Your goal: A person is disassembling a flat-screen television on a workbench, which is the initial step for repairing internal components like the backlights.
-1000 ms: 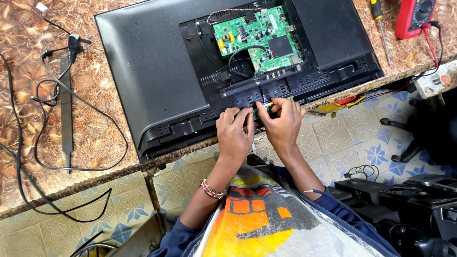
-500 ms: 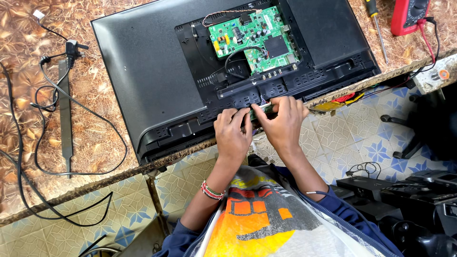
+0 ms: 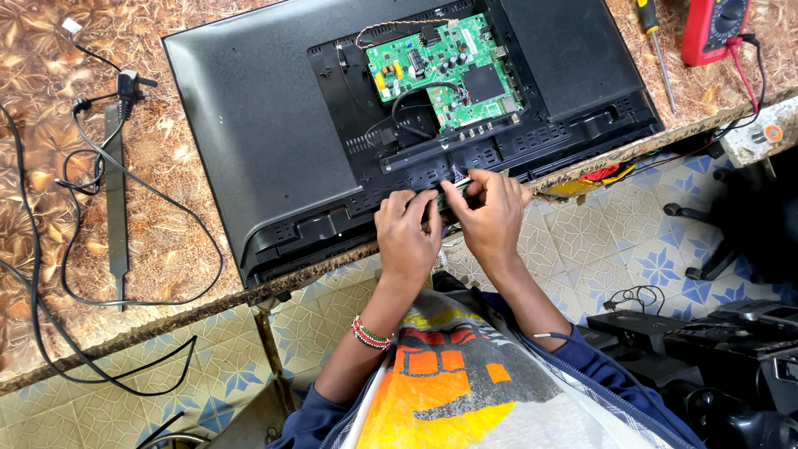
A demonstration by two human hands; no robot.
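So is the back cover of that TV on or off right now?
Off, at least over the middle: the television lies screen-down on the table, with its green circuit board and wiring exposed.

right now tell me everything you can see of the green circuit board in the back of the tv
The green circuit board is a rectangular mainboard lying flat in the open recess of the black television back, which rests face down on the brown patterned table. It carries a large black square chip, small dark cylindrical capacitors, yellow and white connectors, and a row of metal ports on its near edge. Black cables curl over its lower left part; a thin twisted wire runs along its far edge. Neither hand touches it.
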